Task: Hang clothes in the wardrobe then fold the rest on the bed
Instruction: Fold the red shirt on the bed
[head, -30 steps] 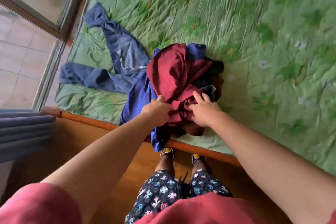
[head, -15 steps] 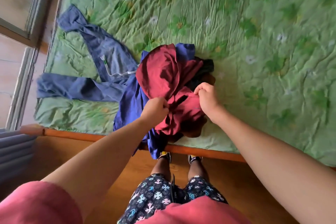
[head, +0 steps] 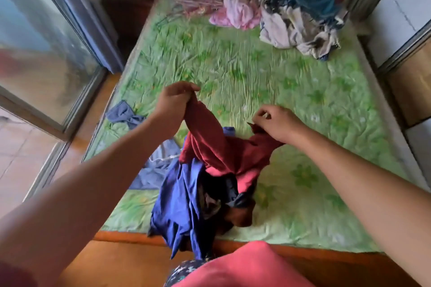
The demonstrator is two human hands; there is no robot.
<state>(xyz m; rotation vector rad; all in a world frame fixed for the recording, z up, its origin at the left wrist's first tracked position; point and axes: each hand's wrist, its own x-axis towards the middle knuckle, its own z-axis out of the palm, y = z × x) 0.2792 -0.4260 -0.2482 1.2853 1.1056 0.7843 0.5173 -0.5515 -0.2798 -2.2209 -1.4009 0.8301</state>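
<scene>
Roughly: motion blur smears the far end. The far pile (head: 300, 18) by the headboard is a tangle and I can't separate the pieces; the pink sticks (head: 193, 3) next to it are too soft to name. Dark items (head: 238, 216) under the blue garment (head: 182, 198) are mostly buried.

Left grip (head: 173, 100) is clamped, fingers curled round a bunched end of the maroon garment (head: 224, 154), held above the bed (head: 256, 72). Right grip (head: 277, 123) is curled on the other end. The cloth tents up to its underside and the exact pinch is hidden.

The maroon middle sags onto the blue garment at the bed's near edge, and the blue cloth hangs over the frame.
</scene>
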